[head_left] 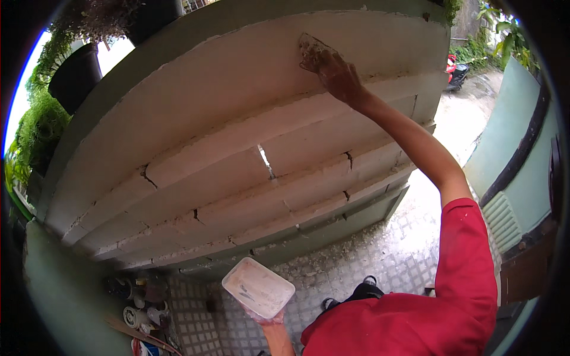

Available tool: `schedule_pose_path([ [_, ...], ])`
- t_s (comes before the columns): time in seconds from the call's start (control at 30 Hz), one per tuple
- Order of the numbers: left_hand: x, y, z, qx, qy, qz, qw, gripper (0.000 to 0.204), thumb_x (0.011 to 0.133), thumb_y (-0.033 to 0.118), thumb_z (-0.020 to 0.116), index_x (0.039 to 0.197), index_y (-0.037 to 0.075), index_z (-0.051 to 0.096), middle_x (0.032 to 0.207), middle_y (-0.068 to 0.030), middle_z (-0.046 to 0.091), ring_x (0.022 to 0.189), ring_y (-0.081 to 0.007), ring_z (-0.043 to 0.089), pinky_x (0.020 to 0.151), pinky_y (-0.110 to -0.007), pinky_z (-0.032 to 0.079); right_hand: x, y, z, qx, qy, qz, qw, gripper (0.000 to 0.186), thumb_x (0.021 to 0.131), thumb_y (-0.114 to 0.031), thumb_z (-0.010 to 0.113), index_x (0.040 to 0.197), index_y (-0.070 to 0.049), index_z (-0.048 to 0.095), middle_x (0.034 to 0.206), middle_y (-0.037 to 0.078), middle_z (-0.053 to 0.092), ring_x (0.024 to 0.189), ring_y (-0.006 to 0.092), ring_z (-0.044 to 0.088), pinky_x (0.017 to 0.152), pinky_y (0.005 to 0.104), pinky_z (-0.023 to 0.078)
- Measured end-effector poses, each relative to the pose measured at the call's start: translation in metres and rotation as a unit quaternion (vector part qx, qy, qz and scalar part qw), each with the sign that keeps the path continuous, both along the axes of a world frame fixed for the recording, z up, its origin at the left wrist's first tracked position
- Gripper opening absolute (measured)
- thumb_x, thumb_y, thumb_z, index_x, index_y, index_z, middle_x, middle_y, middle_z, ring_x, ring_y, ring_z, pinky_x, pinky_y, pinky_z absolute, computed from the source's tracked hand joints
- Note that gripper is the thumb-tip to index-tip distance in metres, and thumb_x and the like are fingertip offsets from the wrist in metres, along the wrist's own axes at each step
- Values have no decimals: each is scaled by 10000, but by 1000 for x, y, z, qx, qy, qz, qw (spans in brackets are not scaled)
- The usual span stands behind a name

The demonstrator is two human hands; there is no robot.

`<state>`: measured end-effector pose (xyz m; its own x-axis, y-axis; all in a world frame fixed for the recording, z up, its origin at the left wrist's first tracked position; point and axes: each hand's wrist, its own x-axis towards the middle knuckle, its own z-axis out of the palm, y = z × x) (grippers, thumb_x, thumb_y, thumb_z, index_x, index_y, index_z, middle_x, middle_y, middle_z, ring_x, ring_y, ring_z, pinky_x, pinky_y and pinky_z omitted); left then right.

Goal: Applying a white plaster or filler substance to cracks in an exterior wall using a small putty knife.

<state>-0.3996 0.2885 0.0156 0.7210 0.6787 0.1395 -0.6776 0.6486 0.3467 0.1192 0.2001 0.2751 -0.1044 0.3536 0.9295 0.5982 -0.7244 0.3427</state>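
Observation:
My right hand [339, 76] is raised against the upper part of the wall, closed on a flat, plaster-smeared scraper [310, 51] whose edge lies at the wall face. Its handle is hidden by my fingers. Around it the wall [237, 65] has a smooth, pale pinkish band. Below this run ledge-like courses with cracks and a narrow see-through gap [265, 159]. Low down, my left hand [266, 315] grips a shallow white plastic tub [230, 283] from beneath and tilts its inside into view. Whitish residue and a grey smear coat the tub's bottom.
Potted plants [76, 77] stand along the wall's top at left. Containers and sticks [136, 317] crowd the lower left corner. Whitish crumbs litter the tiled floor [332, 267]. At right are a green gate [510, 124] and, farther off, a red motorcycle [456, 74].

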Motion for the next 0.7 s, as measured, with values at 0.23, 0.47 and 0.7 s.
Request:
schedule_pose_path([
  [0.23,8,-2,2,-71,26,9,997,599,955,498,383,1466,200,295,1505,-60,329,1352,-304,362,1074,-546,345,0,-15,10,-12,118,6,993,144,804,-89,587,929,-21,565,1034,92,506,945,279,580,596,463,539],
  [0.47,-5,-8,8,-88,92,52,991,611,915,556,429,1429,230,372,1444,-19,422,1278,-300,456,1015,-541,421,10,-28,15,44,165,3,985,207,874,-153,508,1015,-45,615,1041,152,573,930,342,596,702,461,534],
  [0.7,-30,12,-23,-44,82,113,989,556,952,495,389,1429,209,383,1465,-26,404,1316,-293,419,1054,-546,369,-13,-56,44,196,231,155,940,252,906,-256,525,946,-54,671,929,220,632,823,438,610,737,495,500],
])
